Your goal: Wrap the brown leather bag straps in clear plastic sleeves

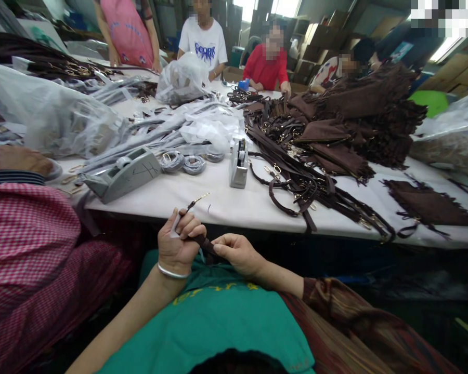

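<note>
A dark brown strap (205, 243) runs between my two hands above my green apron, just in front of the table edge. My left hand (179, 241), with a silver bangle at the wrist, has its fingers wrapped round the strap and a bit of whitish wrapping. A gold-coloured metal end (200, 198) sticks up from that fist. My right hand (237, 253) pinches the strap between thumb and finger, a little right of the left hand. Part of the strap hangs down against the apron, partly hidden.
The white table (203, 208) bears two tape dispensers (130, 174) (239, 163), wrapped straps, coiled bundles (194, 164) and plastic bags. Brown straps (296, 176) and fringed pieces (347, 130) lie at right. A person in a checked sleeve (27, 223) sits at left; several people are across.
</note>
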`<action>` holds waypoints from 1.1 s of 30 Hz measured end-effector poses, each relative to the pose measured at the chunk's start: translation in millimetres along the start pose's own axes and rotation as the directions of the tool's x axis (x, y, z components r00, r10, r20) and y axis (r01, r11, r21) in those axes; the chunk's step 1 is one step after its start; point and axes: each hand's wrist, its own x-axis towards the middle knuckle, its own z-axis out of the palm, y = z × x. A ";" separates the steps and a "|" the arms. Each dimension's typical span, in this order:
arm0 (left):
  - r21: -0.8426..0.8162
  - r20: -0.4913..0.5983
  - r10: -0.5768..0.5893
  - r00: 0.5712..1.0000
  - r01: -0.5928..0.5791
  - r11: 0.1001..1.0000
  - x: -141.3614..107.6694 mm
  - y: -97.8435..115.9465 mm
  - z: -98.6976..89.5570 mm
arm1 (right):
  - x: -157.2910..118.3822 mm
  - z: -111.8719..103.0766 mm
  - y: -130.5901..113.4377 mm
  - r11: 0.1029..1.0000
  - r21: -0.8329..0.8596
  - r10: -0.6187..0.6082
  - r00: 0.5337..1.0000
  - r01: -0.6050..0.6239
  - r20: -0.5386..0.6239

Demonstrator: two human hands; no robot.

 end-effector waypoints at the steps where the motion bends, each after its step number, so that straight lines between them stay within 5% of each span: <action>1: -0.004 0.000 -0.002 1.000 0.002 1.000 0.1 0.1 -0.3 | 0.6 0.6 0.7 1.000 0.013 0.005 1.000 -0.005 0.012; 9: 0.034 -0.018 0.009 1.000 -0.008 0.999 -0.9 -1.8 -0.2 | 1.9 6.5 -2.8 0.994 -0.103 0.031 0.999 -0.032 -0.008; 15: 0.106 -0.150 0.027 0.988 -0.011 0.994 -0.3 -16.5 0.8 | 4.0 16.6 -6.7 0.971 -0.235 -0.083 0.990 0.054 -0.118; 20: 0.220 -0.219 0.082 0.972 -0.033 0.975 -0.3 -28.1 4.3 | 10.8 21.0 -5.9 0.866 -0.480 -0.243 0.957 0.140 -0.159; 24: 0.209 -0.256 0.081 0.963 -0.027 0.978 1.8 -27.3 4.0 | 14.7 22.4 -3.5 0.900 -0.423 -0.220 0.948 0.107 -0.228; 28: 0.119 -0.260 0.001 0.966 0.031 0.992 4.9 -17.8 0.1 | 12.1 17.0 -5.6 0.988 -0.154 0.008 0.999 -0.013 -0.031; 33: 0.100 -0.239 0.016 0.971 0.008 0.995 6.2 -9.8 -5.2 | 2.4 3.2 -9.3 0.989 -0.144 -0.014 0.992 0.032 0.123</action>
